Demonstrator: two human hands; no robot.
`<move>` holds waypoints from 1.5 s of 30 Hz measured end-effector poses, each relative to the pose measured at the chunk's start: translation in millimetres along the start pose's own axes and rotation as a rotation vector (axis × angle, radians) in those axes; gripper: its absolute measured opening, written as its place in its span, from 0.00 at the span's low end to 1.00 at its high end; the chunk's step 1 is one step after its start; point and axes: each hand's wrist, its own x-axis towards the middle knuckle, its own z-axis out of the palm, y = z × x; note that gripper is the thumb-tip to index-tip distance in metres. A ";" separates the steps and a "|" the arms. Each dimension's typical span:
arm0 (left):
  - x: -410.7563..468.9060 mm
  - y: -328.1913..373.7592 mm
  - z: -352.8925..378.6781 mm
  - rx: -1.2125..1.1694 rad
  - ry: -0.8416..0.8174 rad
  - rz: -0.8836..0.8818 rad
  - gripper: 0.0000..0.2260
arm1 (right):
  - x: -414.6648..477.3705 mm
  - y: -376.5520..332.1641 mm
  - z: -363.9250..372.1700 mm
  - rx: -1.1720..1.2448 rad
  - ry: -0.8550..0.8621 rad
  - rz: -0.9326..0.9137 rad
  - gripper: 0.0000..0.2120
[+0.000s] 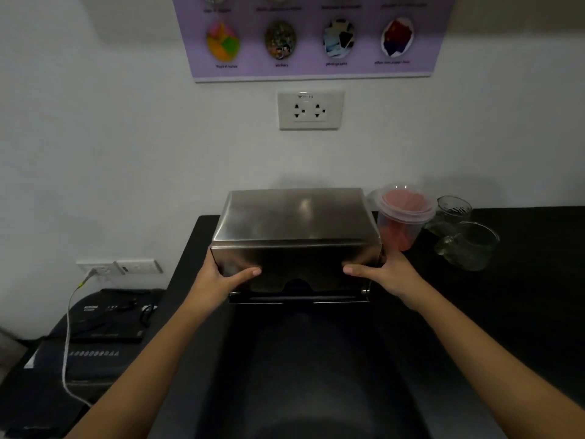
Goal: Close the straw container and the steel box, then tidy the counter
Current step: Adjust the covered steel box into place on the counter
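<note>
Here, a steel box point(296, 239) is seen standing on a black counter point(522, 280), close to the counter's back edge and near its left end, with its long axis running left to right along the wall. Its lid is down, and its front face with a dark cutout at the bottom is turned toward the person. Just beside its right side, a clear plastic container point(403, 217) with red straws inside is placed, a lid resting on top; whether box and container touch cannot be told. Farther right along the back edge, two glass mugs point(462, 236) are set close together. Above the box, a wall socket point(310, 110) and a purple poster point(313, 36) are fixed to the wall. Beyond the counter's left edge, a dark machine point(104, 318) with a white cable point(68, 343) is found lower down.

Both arms are stretched forward. The left hand point(218, 275) is wrapped around the box's front left corner, the right hand point(383, 270) around the front right corner, thumbs laid flat on the front face pointing inward.
</note>
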 end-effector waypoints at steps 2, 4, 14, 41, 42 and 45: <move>13.2 0.5 0.2 0.003 -0.024 0.004 0.43 | 9.5 -1.7 0.3 0.029 0.020 0.015 0.42; 25.9 -1.8 0.4 -0.006 -0.048 0.020 0.44 | 18.3 -1.9 0.4 0.044 0.034 0.028 0.42; 68.2 -2.5 10.1 -0.015 -0.047 0.065 0.39 | 50.6 -2.7 -1.3 0.050 0.058 -0.003 0.37; 105.0 -0.9 17.0 -0.071 -0.062 0.037 0.40 | 96.8 3.3 -3.8 0.079 0.074 -0.008 0.23; 105.2 -0.2 17.1 -0.066 -0.062 0.037 0.41 | 98.0 3.7 -3.8 0.080 0.071 -0.009 0.21; 106.7 -0.5 16.9 -0.069 -0.051 0.034 0.37 | 98.3 2.6 -3.6 0.083 0.054 -0.012 0.15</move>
